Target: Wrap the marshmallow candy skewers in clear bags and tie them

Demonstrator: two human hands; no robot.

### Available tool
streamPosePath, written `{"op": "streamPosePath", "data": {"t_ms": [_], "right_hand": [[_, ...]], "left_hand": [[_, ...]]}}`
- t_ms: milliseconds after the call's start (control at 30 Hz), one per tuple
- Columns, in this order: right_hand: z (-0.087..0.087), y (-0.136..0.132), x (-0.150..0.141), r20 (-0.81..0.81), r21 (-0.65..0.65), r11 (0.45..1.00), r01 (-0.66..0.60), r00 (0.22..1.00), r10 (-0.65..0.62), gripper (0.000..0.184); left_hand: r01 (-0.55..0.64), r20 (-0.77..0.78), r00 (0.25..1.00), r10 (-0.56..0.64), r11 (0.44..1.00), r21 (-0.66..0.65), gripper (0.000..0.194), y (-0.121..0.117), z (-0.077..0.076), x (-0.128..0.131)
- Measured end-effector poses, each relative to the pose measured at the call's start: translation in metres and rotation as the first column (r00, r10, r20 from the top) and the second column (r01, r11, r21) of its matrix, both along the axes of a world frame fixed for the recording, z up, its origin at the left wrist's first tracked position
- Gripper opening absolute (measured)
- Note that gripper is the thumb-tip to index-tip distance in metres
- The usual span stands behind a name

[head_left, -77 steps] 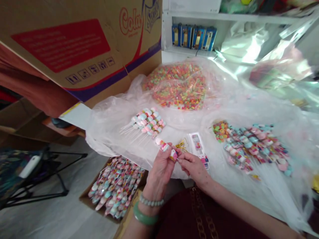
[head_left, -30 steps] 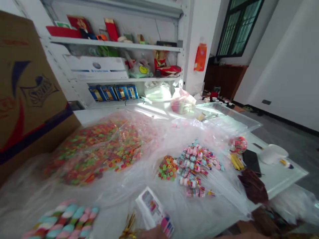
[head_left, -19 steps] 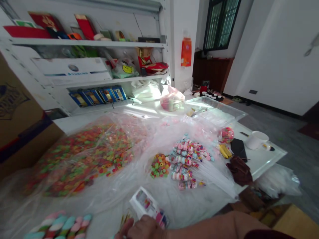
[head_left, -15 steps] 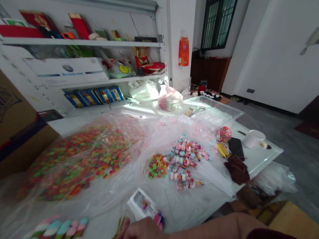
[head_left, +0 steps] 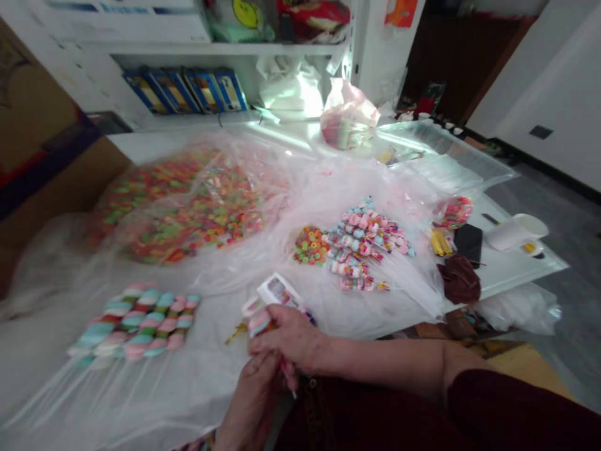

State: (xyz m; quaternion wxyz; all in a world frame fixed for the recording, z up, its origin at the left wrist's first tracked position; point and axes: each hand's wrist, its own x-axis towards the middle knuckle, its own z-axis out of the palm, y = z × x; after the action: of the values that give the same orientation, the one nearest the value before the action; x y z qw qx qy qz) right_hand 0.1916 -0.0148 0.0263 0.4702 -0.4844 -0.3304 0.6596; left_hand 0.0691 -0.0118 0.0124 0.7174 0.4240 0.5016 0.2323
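Note:
My right hand (head_left: 295, 338) is closed around a marshmallow skewer (head_left: 259, 322), whose pink, white and blue top shows at the fingertips. Just below, my left hand (head_left: 256, 382) closes against the right one, around the skewer's lower part; my fingers hide most of it. Gold twist ties (head_left: 235, 333) lie left of the hands. Behind them is a stack of white printed wrappers (head_left: 282, 291), partly covered by the right hand. Several unwrapped marshmallow skewers (head_left: 141, 322) lie side by side on the left, their white sticks toward me.
Ring-shaped candies fill a clear plastic bag (head_left: 201, 200) at the back left. A small heap of rings (head_left: 310, 245) sits beside wrapped skewers (head_left: 361, 244). On the right are a phone (head_left: 468, 244), brown cloth (head_left: 459, 279) and white mug (head_left: 516, 233). A cardboard box (head_left: 47, 144) stands left.
The view has tilted down. My right hand has moved from the gold ties to the skewer, and my left hand has come into view with it.

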Motion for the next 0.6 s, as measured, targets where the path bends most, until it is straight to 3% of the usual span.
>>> {"op": "streamPosePath", "data": {"t_ms": [33,100,133,233,300,367,400,467,533,600], "right_hand": [[-0.002,0.001,-0.002,-0.080,-0.050,0.993,0.106,0.991,-0.109,0.030],[-0.007,0.001,-0.004,-0.121,-0.112,0.935,0.337,0.929,-0.349,0.031],[-0.009,0.001,-0.004,-0.109,-0.125,0.911,0.394,0.907,-0.407,0.031],[-0.014,0.005,0.001,-0.033,-0.120,0.945,0.304,0.950,-0.310,0.027],[-0.016,0.011,0.005,0.097,-0.040,0.980,0.194,0.977,-0.189,0.021],[-0.019,0.020,0.007,0.368,0.108,0.991,0.083,0.922,-0.118,0.016],[-0.020,0.026,0.007,0.534,0.182,0.983,0.001,0.840,-0.100,0.016],[-0.025,0.039,0.004,0.816,0.251,0.946,-0.206,0.570,-0.092,0.018],[-0.031,0.053,-0.003,0.957,0.196,0.910,-0.366,0.272,-0.097,0.021],[-0.036,0.067,-0.011,0.994,0.110,0.904,-0.414,0.066,-0.091,0.022]], "left_hand": [[-0.011,-0.034,0.999,0.012,0.999,0.038,0.041,-0.005,0.000,0.007],[-0.136,-0.182,0.968,0.175,0.969,0.206,0.029,-0.014,-0.002,0.017],[-0.196,-0.224,0.937,0.267,0.935,0.295,0.020,-0.016,-0.003,0.018],[-0.305,-0.183,0.886,0.425,0.834,0.459,0.007,-0.018,-0.005,0.011],[-0.395,-0.140,0.854,0.501,0.800,0.453,0.006,-0.012,-0.004,-0.003],[-0.544,-0.106,0.783,0.613,0.757,0.362,0.011,-0.002,-0.003,-0.021],[-0.623,-0.078,0.740,0.668,0.725,0.295,0.013,0.004,-0.003,-0.031],[-0.708,-0.023,0.694,0.720,0.687,0.165,0.014,0.014,-0.002,-0.047],[-0.721,0.019,0.693,0.721,0.691,0.059,0.015,0.020,-0.002,-0.059],[-0.692,0.041,0.721,0.692,0.722,-0.002,0.015,0.022,-0.003,-0.066]]}}
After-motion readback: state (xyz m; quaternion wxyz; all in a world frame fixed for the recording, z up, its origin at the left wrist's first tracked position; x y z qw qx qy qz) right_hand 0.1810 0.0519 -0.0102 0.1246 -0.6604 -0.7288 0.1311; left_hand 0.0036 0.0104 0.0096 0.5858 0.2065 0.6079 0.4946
